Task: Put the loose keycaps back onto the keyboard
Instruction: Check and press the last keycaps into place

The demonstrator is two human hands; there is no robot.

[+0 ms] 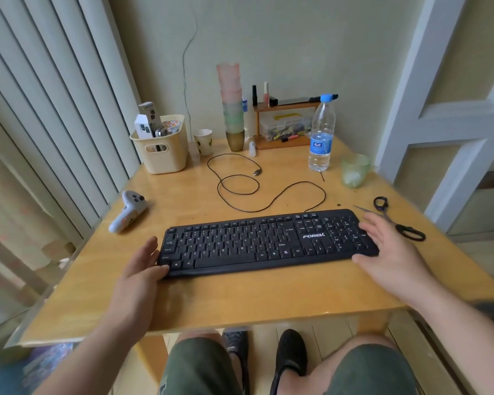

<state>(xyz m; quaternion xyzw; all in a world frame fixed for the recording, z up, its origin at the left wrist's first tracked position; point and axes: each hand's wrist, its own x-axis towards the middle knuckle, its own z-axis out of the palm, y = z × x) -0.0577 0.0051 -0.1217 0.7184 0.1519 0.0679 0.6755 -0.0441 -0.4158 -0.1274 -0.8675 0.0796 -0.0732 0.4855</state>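
black forev keyboard [268,243] lies flat on the wooden tabletop [240,297], long side across, cable [271,195] running off its back edge in loose loops to a usb plug [257,172].

left hand [143,269] at the keyboard's left end: fingers straight, loose, thumb tip touching the front-left corner. grip wide, nothing held.

right hand [388,252] at the right end: fingers spread and straight over the numpad edge, thumb against the front-right corner. grip wide too, nothing held.

so the keyboard sits between the two hands, touched at both ends. key rows look filled from this view; print too small to check each cap. cannot tell if any loose keycaps lie on the tabletop.

just beyond the right hand's fingers: black-handled scissors [397,220], blades pointing left toward the keyboard's back corner, apart from it. further behind that hand: green glass cup [354,169], then a clear water bottle [321,135] with blue cap, upright.

beyond the left hand, well apart: white handheld controller [129,210] lying on its side near the tabletop's left edge. behind it a cream plastic basket [163,149] with boxes and small items standing in it, a paper cup [203,141] beside it.

back centre against the wall: tall stack of tumblers [232,109], pink on top, green below, dark one at the base. next to it a small wooden shelf [283,124] with a clear box of bits inside and small bottles on top.

knees and black shoes show below the near edge.
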